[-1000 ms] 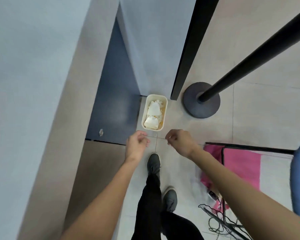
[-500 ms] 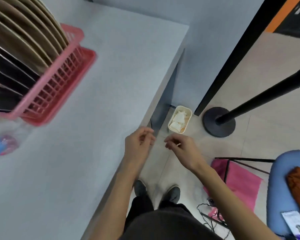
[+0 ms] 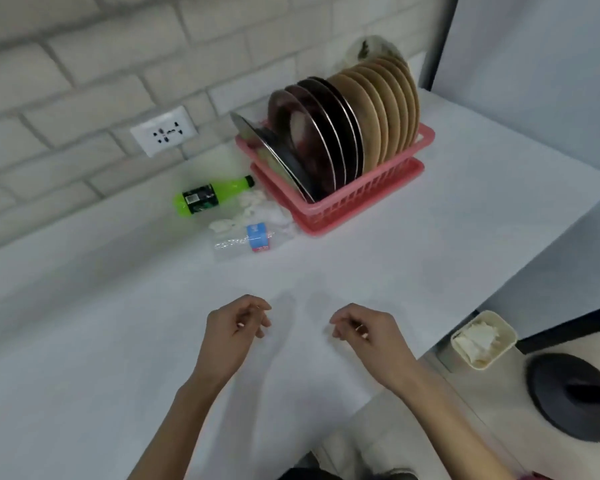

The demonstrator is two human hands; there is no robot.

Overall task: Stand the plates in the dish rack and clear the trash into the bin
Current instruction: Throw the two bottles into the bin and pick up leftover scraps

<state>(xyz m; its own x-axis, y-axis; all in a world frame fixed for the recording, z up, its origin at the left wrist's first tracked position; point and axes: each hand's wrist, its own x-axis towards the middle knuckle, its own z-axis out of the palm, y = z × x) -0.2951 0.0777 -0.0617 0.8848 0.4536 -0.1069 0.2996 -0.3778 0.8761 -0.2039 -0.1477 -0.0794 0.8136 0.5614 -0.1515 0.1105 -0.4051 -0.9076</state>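
1. Now, the left hand [image 3: 236, 327] and the right hand [image 3: 364, 332] hang side by side above the white counter [image 3: 118, 358], well in front of the pink dish rack [image 3: 361, 195]. Their fingers are loosely curled and neither hand holds anything.
2. At the left of the dish rack, on the near side, lies a clear plastic bottle [image 3: 253, 239] with a blue label. It is on its side, and its end is just beside the rack's corner.
3. Some crumpled white scraps [image 3: 252, 204] lie against the left wall of the rack, behind that bottle.
4. A green bottle [image 3: 208, 197] lies on its side further left of the rack, with its cap pointing to the rack.
5. Inside the rack the plates stand on edge in one row: a steel plate [image 3: 267, 150] leans at the left end, then come the dark plates [image 3: 316, 143], then the tan plates [image 3: 378, 109] at the right end.
6. A white wall socket [image 3: 164, 130] sits in the pale brick wall, left of the rack.
7. The cream bin [image 3: 499, 336] stands on the floor, right of the rack and nearer, past the counter's edge. White paper lies in it.
8. A black round stand base [image 3: 575, 396] is just beside the bin, still further from the rack.
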